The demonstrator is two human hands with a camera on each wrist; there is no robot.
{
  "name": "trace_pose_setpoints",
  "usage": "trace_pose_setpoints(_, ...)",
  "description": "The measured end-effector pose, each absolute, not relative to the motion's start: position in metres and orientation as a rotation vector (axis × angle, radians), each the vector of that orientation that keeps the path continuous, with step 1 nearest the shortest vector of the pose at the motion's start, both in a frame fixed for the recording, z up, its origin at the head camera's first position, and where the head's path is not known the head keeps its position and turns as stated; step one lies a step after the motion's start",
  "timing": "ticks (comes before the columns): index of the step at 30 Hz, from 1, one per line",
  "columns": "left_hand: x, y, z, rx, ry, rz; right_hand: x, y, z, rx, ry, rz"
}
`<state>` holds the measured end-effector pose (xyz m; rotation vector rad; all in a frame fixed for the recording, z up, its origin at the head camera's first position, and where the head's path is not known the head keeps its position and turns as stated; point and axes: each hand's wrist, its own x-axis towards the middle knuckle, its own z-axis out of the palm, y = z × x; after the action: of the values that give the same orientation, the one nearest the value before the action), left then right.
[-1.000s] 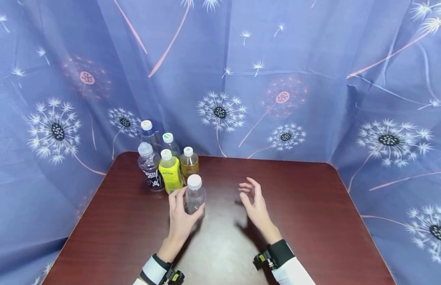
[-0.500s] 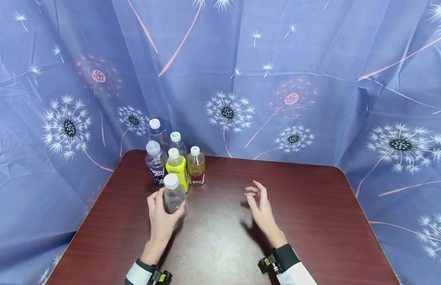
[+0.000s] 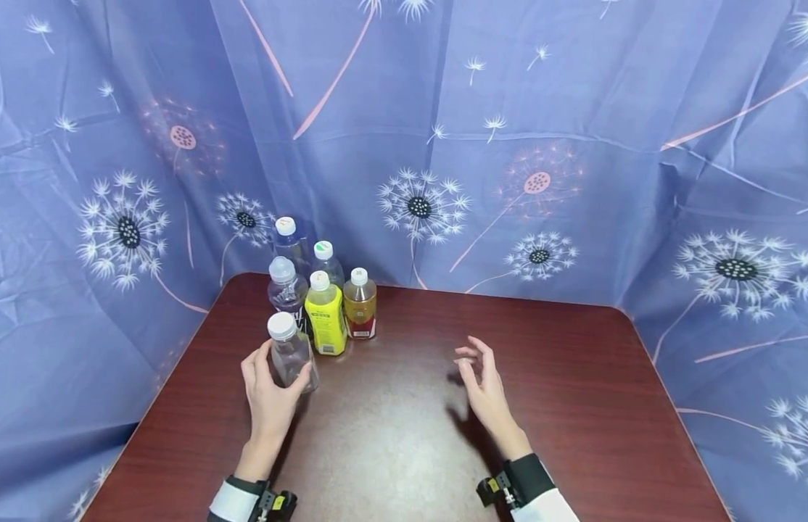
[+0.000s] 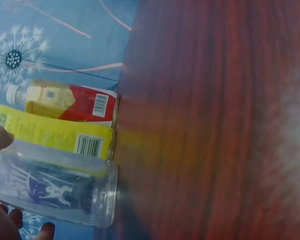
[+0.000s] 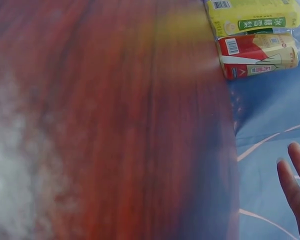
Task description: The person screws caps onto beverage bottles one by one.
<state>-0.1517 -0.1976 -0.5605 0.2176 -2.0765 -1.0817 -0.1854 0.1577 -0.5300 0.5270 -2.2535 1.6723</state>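
Note:
A clear, label-free plastic bottle (image 3: 293, 359) with a white cap stands slightly tilted in the head view, and my left hand (image 3: 270, 399) grips its sides between thumb and fingers. Right behind it is a dark-labelled bottle (image 3: 288, 290), partly hidden by the clear one. To its right stand a yellow-labelled bottle (image 3: 326, 322) and a bottle with a gold and red label (image 3: 360, 308). In the left wrist view the clear bottle (image 4: 107, 200) overlaps the dark label. My right hand (image 3: 485, 391) hovers over the table, holding nothing, its fingers loosely bent.
At the back of the group are a bottle with a green-marked white cap (image 3: 326, 257) and a tall bluish bottle (image 3: 288, 235). The dark red wooden table (image 3: 574, 406) ends at a blue curtain (image 3: 574, 87) with a dandelion pattern.
My left hand has carried the clear bottle leftward, from in front of the gold-and-red bottle to in front of the dark-labelled one. The head view has shifted slightly; my right hand stays nearly still.

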Motion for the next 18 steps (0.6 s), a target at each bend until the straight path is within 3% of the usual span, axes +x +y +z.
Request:
trace_pose_setpoints(10,-0.166,-0.206,-0.567,0.277,-2.065,-1.136,-0.182,0.165,-0.533,0.388,-2.321,1.609)
trace_pose_setpoints(18,-0.174,-0.204,-0.567,0.336,-2.058,-1.174,-0.155,0.175,-0.506,0.322,-2.346,1.581)
